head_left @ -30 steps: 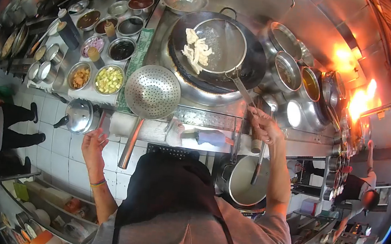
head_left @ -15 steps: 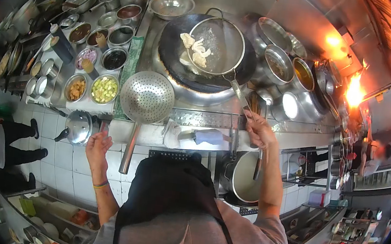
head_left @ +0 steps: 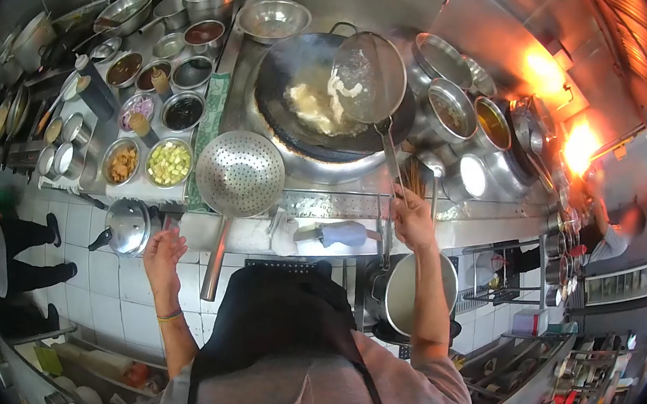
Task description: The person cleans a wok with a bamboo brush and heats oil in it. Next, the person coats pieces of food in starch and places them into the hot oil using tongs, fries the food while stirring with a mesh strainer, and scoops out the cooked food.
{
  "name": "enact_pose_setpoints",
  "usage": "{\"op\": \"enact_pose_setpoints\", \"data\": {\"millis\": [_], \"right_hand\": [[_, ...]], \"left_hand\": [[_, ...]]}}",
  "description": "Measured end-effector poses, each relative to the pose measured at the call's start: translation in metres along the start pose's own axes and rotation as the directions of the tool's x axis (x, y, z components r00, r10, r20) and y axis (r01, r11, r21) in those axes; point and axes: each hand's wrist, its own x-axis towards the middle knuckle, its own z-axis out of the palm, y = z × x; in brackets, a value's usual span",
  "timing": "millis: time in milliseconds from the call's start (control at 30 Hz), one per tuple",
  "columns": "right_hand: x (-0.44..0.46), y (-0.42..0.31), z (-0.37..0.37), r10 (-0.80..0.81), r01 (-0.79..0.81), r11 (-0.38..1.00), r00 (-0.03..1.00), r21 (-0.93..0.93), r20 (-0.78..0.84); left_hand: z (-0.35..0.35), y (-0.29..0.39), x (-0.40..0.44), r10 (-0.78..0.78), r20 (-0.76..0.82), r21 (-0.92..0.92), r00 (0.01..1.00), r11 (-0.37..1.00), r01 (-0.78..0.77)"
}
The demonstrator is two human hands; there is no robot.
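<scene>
My right hand [head_left: 415, 220] is closed around the handle of a fine-mesh strainer [head_left: 383, 61]. The strainer is tilted over a dark wok [head_left: 282, 62], and a few pale, strip-like pieces [head_left: 341, 96] still cling to its mesh. More pale pieces [head_left: 310, 105] lie in the wok amid bubbling and light steam. My left hand [head_left: 165, 258] is raised off to the left, fingers loosely apart, holding nothing. Near it are a lidded metal pot [head_left: 127, 226] and a perforated ladle [head_left: 241, 173], whose handle juts over the counter's front edge.
Bowls of sauces and chopped food, such as diced green pieces [head_left: 171, 162], stand at the left with squeeze bottles [head_left: 96, 92]. Metal bowls [head_left: 452, 109] crowd the right. A large pot [head_left: 409, 291] sits below the counter. Flames [head_left: 581, 147] rise at the far right near another person [head_left: 614, 239].
The strainer has tipped more steeply, and most pale pieces have dropped from it into the wok, where bubbling and steam now show. My left hand has shifted slightly, its fingers looser.
</scene>
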Motion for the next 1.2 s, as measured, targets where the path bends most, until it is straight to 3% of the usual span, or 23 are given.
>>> {"op": "enact_pose_setpoints", "data": {"millis": [100,233,367,500,533,600,700,833,867,900,967,1000,1033,1067,1100,1133,1167,1200], "right_hand": [[0.0,0.0,0.009,-0.024,0.021,0.998,0.999,-0.058,-0.048],[0.005,0.009,0.022,-0.272,0.241,0.95,0.951,-0.196,-0.148],[0.001,0.02,0.027,-0.489,0.326,0.805,0.839,-0.496,-0.241],[0.004,0.081,0.019,-0.443,0.281,0.824,0.861,-0.491,-0.249],[0.003,0.09,0.022,-0.35,0.252,0.912,0.89,-0.324,-0.293],[0.003,0.094,0.021,-0.425,0.314,0.877,0.86,-0.364,-0.281],[-0.01,0.045,0.033,-0.226,0.229,0.973,0.901,-0.036,-0.37],[0.009,-0.006,0.01,-0.122,0.285,0.884,0.906,0.371,-0.404],[0.019,-0.015,-0.004,-0.118,0.305,0.837,0.911,0.454,-0.396],[0.046,0.006,-0.032,-0.213,0.314,0.676,0.949,0.666,-0.231],[0.102,0.046,-0.095,-0.378,0.004,0.321,0.917,0.947,0.125],[0.1,0.03,-0.096,-0.401,-0.049,0.206,0.907,0.977,0.129],[0.116,0.037,-0.111,-0.529,-0.221,0.167,0.802,0.961,0.276],[0.103,0.026,-0.102,-0.366,0.065,0.273,0.93,0.96,0.041],[0.089,0.016,-0.09,-0.167,0.255,0.478,0.966,0.841,-0.198],[0.081,0.025,-0.094,-0.217,0.098,0.38,0.976,0.92,-0.015],[0.073,0.039,-0.085,-0.201,0.115,0.476,0.979,0.872,-0.019],[0.04,0.041,-0.069,-0.066,0.003,0.507,0.997,0.862,0.036]], "left_hand": [[-0.008,-0.001,0.008,-0.007,0.007,0.006,1.0,1.0,0.007],[-0.017,-0.001,0.022,-0.016,0.036,-0.005,0.999,1.0,0.017],[-0.011,-0.001,0.035,-0.024,0.05,-0.028,0.998,0.999,0.025],[0.011,0.007,0.042,-0.042,0.105,-0.013,0.994,0.999,0.044],[0.017,0.007,0.044,-0.053,0.124,-0.018,0.991,0.998,0.056],[0.026,0.012,0.045,-0.065,0.164,-0.02,0.984,0.997,0.069],[0.039,0.02,0.037,-0.029,0.192,0.005,0.981,1.0,0.028],[0.037,0.023,0.026,-0.045,0.196,0.077,0.98,0.997,0.031],[0.035,0.022,0.019,-0.003,0.219,0.106,0.976,0.994,-0.021],[0.037,0.022,0.01,0.037,0.265,0.126,0.964,0.989,-0.073],[0.053,0.031,-0.005,-0.03,0.249,0.262,0.968,0.964,-0.037],[0.049,0.014,0.008,-0.026,0.274,0.27,0.961,0.962,-0.051],[0.06,0.009,0.003,-0.033,0.328,0.262,0.944,0.963,-0.057],[0.072,0.007,-0.007,-0.03,0.352,0.256,0.935,0.965,-0.065],[0.086,0.0,-0.01,-0.094,0.447,0.258,0.89,0.966,-0.028],[0.093,-0.008,-0.011,-0.147,0.525,0.266,0.839,0.964,0.003],[0.099,-0.016,-0.013,-0.199,0.583,0.28,0.788,0.959,0.036],[0.108,-0.024,-0.015,-0.254,0.633,0.3,0.731,0.951,0.071]]}}
